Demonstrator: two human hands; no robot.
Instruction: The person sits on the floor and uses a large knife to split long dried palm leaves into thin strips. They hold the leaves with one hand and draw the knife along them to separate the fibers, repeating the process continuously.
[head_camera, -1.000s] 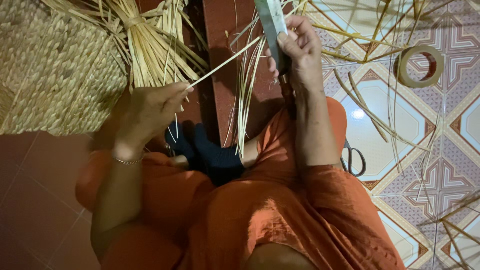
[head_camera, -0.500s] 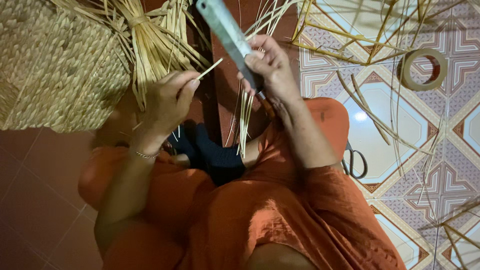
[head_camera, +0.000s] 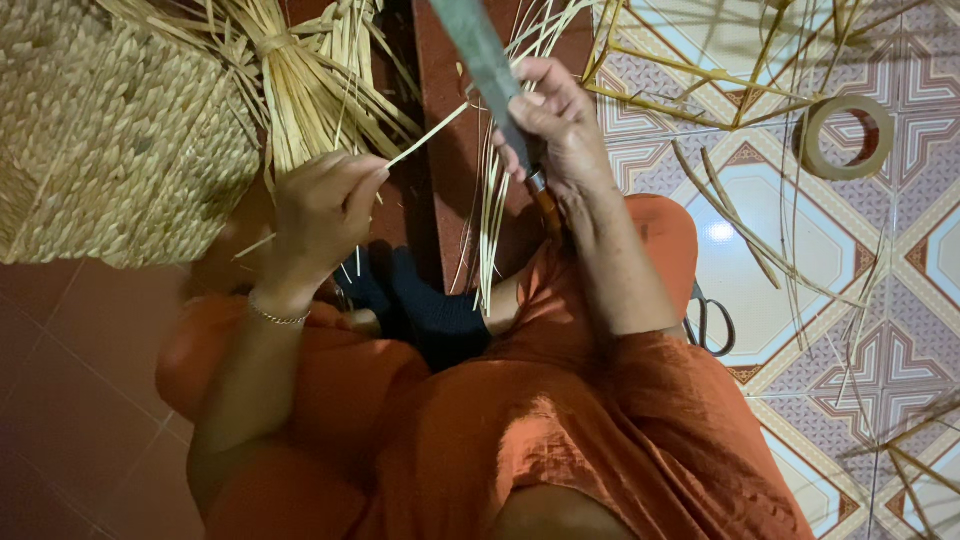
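Patterned tile floor (head_camera: 790, 270) with tape roll (head_camera: 848, 137), scissors (head_camera: 712, 322), woven basket (head_camera: 110, 130).

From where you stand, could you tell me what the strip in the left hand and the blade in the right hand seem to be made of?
The strip looks like split bamboo or cane: pale, matte, straw-coloured, thin and flat. The blade looks like metal, dull grey, flat with a straight edge; its handle appears to be brown wood, though the right hand hides most of it. The left hand pinches the strip.

— Do you see any package, label, sign or screen around you?

— No, none. Nothing boxed or wrapped lies within your view, nothing carries a label, and there is no sign or screen anywhere about you.
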